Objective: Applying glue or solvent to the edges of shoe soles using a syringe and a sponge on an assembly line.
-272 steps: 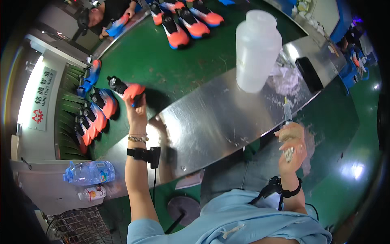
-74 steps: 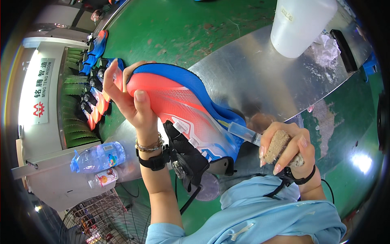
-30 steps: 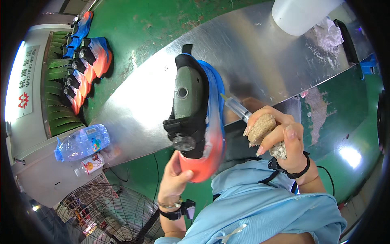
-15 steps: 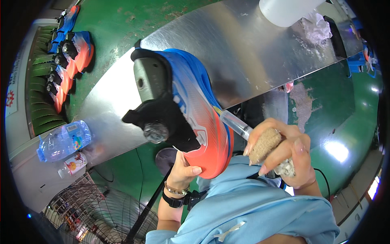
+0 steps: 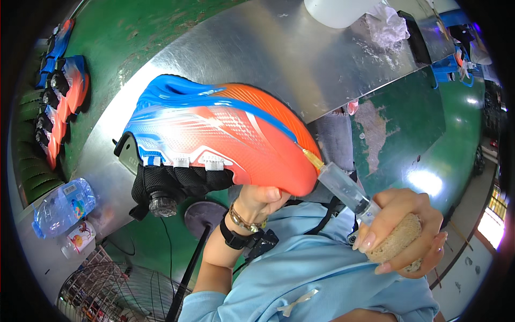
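Observation:
My left hand [image 5: 258, 201] grips a blue and coral-orange sports shoe [image 5: 209, 134] under its toe, thumb against the upper. The shoe is tipped on its side, its orange sole turned away from me and a black strap and round dial facing down. In my right hand [image 5: 405, 228] is a clear syringe [image 5: 343, 185] with a yellow tip. That tip touches or nearly touches the seam between upper and sole near the toe. The same hand also wraps around a rough beige block [image 5: 397, 241], perhaps a sponge.
A metal worktable [image 5: 236, 53] lies beneath and beyond the shoe. On it are a clear plastic bottle [image 5: 63, 208], a smaller bottle [image 5: 80, 239], a white container [image 5: 338, 11] and crumpled white material [image 5: 387, 27]. Similar shoes [image 5: 64, 99] stand on a green rack. A wire-cage fan [image 5: 115, 290] is lower left.
The shoe has rolled and turned so more of its side and sole show. My right hand with the syringe has moved right and down, its tip now nearer the toe.

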A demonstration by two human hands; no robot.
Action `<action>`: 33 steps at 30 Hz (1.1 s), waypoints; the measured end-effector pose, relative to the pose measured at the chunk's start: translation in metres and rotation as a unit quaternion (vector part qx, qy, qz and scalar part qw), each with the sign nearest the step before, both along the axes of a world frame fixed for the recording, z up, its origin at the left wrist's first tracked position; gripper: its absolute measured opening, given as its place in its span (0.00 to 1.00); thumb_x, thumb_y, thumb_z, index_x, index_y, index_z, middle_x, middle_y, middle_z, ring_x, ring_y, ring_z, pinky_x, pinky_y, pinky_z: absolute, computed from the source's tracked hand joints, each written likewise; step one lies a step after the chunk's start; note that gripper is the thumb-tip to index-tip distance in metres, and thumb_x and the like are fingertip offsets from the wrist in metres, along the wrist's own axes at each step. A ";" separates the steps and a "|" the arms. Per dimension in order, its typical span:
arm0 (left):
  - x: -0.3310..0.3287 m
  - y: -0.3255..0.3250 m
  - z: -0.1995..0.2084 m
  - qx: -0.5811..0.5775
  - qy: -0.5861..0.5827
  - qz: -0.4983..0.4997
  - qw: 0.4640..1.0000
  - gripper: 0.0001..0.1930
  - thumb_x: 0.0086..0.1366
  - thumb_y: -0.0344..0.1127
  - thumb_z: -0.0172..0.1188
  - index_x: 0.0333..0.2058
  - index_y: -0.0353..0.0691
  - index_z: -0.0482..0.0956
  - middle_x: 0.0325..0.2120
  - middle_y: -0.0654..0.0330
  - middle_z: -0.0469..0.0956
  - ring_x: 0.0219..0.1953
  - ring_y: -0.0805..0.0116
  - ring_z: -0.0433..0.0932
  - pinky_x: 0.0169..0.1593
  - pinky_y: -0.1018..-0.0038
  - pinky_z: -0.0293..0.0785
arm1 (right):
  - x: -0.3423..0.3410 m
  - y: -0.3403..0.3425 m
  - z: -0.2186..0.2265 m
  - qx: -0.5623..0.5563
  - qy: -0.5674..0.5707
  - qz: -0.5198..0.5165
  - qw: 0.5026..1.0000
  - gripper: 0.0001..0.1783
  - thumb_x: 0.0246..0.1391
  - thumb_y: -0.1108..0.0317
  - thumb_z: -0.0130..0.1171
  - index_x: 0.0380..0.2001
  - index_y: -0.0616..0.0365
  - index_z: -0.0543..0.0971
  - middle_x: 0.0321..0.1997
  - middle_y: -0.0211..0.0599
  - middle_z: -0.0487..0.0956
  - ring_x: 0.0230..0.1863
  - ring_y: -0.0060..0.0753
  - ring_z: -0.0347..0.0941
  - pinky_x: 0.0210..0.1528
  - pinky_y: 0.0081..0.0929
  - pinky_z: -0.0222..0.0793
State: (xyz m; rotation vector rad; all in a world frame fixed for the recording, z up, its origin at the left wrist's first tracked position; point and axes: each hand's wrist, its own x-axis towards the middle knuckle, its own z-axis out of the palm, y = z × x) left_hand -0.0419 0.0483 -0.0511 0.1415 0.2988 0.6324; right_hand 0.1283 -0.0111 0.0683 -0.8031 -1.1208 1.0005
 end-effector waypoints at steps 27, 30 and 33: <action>0.066 0.046 0.046 0.079 0.075 0.156 0.982 0.33 0.52 0.45 0.64 0.53 0.38 0.62 0.57 0.54 0.59 0.60 0.61 0.57 0.62 0.62 0.56 | -0.002 0.005 -0.005 0.014 -0.166 -0.081 0.983 0.24 0.54 0.50 0.40 0.16 0.49 0.79 0.27 0.43 0.73 0.20 0.30 0.70 0.20 0.19 0.64; 0.063 0.047 0.072 -0.062 0.088 0.174 0.979 0.17 0.56 0.37 0.60 0.42 0.38 0.70 0.38 0.60 0.75 0.43 0.68 0.74 0.52 0.69 0.71 | -0.003 0.010 -0.008 0.073 -0.180 -0.066 0.979 0.25 0.54 0.49 0.39 0.16 0.49 0.79 0.27 0.42 0.73 0.19 0.29 0.70 0.18 0.19 0.61; 0.054 0.051 0.087 -0.120 0.150 0.135 0.972 0.16 0.56 0.38 0.61 0.40 0.38 0.71 0.35 0.62 0.76 0.39 0.71 0.76 0.50 0.73 0.73 | -0.008 0.013 -0.010 0.063 -0.227 -0.097 0.967 0.25 0.55 0.50 0.39 0.16 0.48 0.79 0.28 0.40 0.74 0.17 0.29 0.70 0.16 0.18 0.58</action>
